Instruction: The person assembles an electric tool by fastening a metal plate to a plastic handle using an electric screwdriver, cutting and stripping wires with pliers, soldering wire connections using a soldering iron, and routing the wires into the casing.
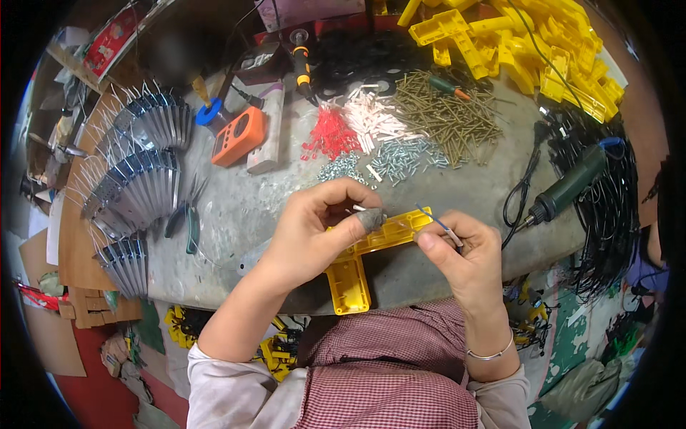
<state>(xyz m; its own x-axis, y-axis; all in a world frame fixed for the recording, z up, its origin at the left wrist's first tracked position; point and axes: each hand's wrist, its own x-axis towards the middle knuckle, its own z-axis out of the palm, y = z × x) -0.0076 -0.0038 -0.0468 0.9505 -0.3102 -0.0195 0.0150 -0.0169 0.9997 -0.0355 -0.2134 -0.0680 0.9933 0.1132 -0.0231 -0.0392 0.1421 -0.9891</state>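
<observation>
At the far side of the table [168, 281], left of center, we see a small dark box [261, 75] holding something grey that we cannot make out. The other supplies lie loose in heaps: red plastic pieces [330, 134], white sleeves [379, 121], silver screws [407, 161] and long brass-colored screws [454, 125], with yellow plastic shells [514, 43] piled at the far right. Before us, near the table's near edge, a bright yellow shell half [350, 286] lies hollow side up, one arm pointing near, the other running right and slightly far; inside, it is shallow, with ribs and small round posts. Our left hand [318, 229], its thumb wrapped in a grey cover [371, 219], is above the shell's left part, fingers bent to the thumb; a slim white piece [358, 209] shows between them, though we cannot tell whether it is gripped. Our right hand [464, 247], beside the shell's right end, pinches a cable [453, 237] with blue and white wires between thumb and fingers.
</observation>
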